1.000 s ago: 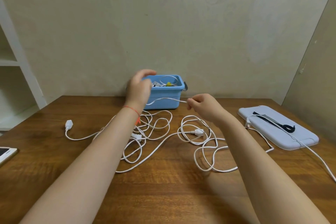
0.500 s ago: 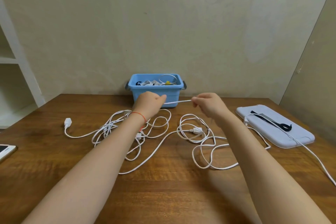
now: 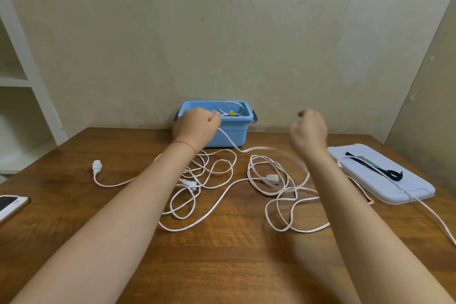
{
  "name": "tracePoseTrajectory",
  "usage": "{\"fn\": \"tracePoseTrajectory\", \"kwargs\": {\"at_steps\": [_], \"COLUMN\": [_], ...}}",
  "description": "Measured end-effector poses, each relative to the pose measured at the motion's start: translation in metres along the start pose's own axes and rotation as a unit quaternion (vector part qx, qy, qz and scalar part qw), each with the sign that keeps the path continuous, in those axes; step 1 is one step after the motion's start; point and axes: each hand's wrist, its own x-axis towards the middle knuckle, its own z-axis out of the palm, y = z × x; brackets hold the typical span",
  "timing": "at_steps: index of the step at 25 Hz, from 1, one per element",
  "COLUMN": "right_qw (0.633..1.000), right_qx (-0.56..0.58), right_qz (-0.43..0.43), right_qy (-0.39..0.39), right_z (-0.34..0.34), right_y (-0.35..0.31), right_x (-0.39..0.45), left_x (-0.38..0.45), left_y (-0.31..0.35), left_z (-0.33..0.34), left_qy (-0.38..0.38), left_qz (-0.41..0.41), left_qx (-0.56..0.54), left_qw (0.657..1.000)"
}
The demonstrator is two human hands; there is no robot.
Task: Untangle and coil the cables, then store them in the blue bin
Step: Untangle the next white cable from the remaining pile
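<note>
A long white cable [image 3: 223, 201] lies in tangled loops on the wooden table [image 3: 222, 266], with plugs at the left [image 3: 97, 166] and in the middle [image 3: 272, 177]. My left hand [image 3: 197, 123] is a fist shut on one strand, raised in front of the blue bin [image 3: 234, 134]. That strand drops from the fist to the table and curves right, blurred. My right hand [image 3: 308, 131] hovers above the right loops, fingers loosely curled, and no cable shows in it. The bin stands at the wall and holds a coiled cable with a yellow tie [image 3: 232, 113].
A pale bin lid [image 3: 404, 190] lies at the right with a black strap [image 3: 392, 174] on it; a cable strand crosses it to the table's right edge. A phone [image 3: 9, 205] sits at the left edge. White shelves [image 3: 27, 81] stand at the far left.
My right hand let go of the strand it was pinching and rose to the right. My left hand, still gripping, lifted toward the bin. The strand between them went slack.
</note>
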Motion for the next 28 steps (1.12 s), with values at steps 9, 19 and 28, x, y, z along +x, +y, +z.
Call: {"fn": "tracePoseTrajectory", "kwargs": {"at_steps": [9, 19, 28], "right_qw": [0.946, 0.997, 0.962], "right_qx": [0.203, 0.062, 0.222], "right_qz": [-0.074, 0.01, -0.085], "right_qy": [-0.241, -0.04, -0.137], "right_z": [-0.003, 0.009, 0.023], "right_y": [-0.051, 0.002, -0.041], "right_x": [-0.039, -0.009, -0.031], "left_x": [-0.001, 0.007, 0.004], "left_y": [0.026, -0.019, -0.003], "left_z": [0.017, 0.01, 0.027], "left_qy": [-0.049, 0.003, -0.086], "left_qz": [0.006, -0.071, -0.115], "left_qx": [-0.063, -0.01, -0.262], "left_qw": [0.997, 0.997, 0.954]}}
